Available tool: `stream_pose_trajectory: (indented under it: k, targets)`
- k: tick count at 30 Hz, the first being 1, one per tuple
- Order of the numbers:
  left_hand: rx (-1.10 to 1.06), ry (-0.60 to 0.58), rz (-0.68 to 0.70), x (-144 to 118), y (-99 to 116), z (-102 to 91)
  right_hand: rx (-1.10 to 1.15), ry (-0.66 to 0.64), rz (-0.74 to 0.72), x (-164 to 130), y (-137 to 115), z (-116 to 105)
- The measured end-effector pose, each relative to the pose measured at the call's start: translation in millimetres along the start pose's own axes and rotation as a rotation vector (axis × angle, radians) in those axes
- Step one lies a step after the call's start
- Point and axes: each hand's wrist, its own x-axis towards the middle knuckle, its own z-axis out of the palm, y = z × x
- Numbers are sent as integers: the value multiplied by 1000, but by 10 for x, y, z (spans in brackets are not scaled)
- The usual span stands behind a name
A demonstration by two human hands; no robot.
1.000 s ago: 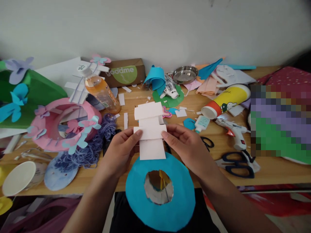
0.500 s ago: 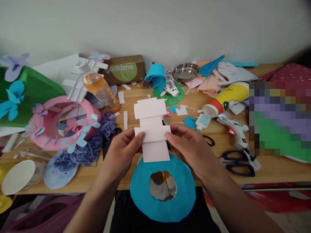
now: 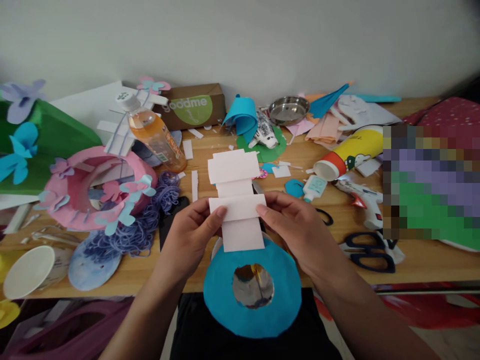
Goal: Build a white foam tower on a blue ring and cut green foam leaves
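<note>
Pale grey wall (image 3: 240, 50) backs a light wooden tabletop (image 3: 348, 220) strewn with craft scraps, where a person's two bare hands work at the near side. Left hand (image 3: 191, 225) and right hand (image 3: 292, 220) pinch opposite ends of a rectangular white card crosspiece (image 3: 242, 207), thumbs pressed on top, other fingers curled behind and partly hidden. The crosspiece lies across a long white card strip (image 3: 243, 236), which sits centred between the hands, its lower end overlapping the upper edge of a round, flat blue paper ring (image 3: 221, 305) in view; whether the two are joined cannot be told. Silver shows through the ring's hole.

Over the past second, the strip's lower end swings slightly to the person's right, and the ring's near edge rises in view, above dark clothing. Both thumbs stay on the crosspiece throughout, so the change reads as a small re-angling within an unbroken grip. Dark-blue-handled scissors (image 3: 371, 233) and a white glue gun (image 3: 372, 212) lie to the right, both untouched.
</note>
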Motion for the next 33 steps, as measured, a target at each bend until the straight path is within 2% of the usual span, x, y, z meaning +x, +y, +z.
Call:
stream_pose_trajectory:
  k: [12, 33]
  targets:
    - [35, -3, 23, 2, -9, 2, -99, 0, -55, 4, 4, -22]
    - [159, 14, 108, -46, 14, -38, -26, -45, -81, -28, -11, -10]
